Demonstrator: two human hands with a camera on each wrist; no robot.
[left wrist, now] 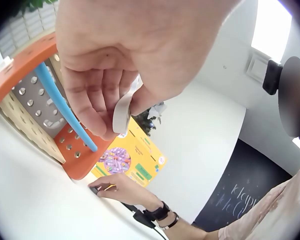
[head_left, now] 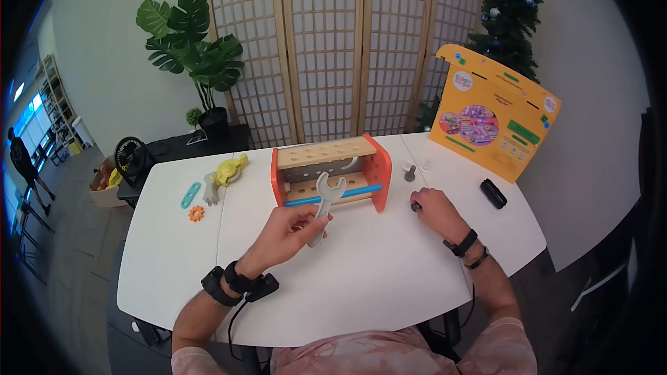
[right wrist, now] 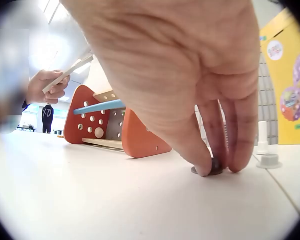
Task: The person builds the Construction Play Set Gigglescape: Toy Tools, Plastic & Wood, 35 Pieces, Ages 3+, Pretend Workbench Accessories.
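Note:
A light grey toy wrench is pinched by its handle in my left hand, its open end up, in front of the toy workbench with red-orange sides and a blue rod. In the left wrist view the wrench lies between thumb and fingers. My right hand rests low at the table, right of the workbench. Its fingertips pinch a small dark grey piece on the tabletop; the fingers partly hide its shape. Behind that hand stand a grey bolt and a small white piece.
On the table's left lie a yellow-green toy, a grey piece, a teal strip and an orange gear. A black object lies at the right, near a yellow box. A person stands far left.

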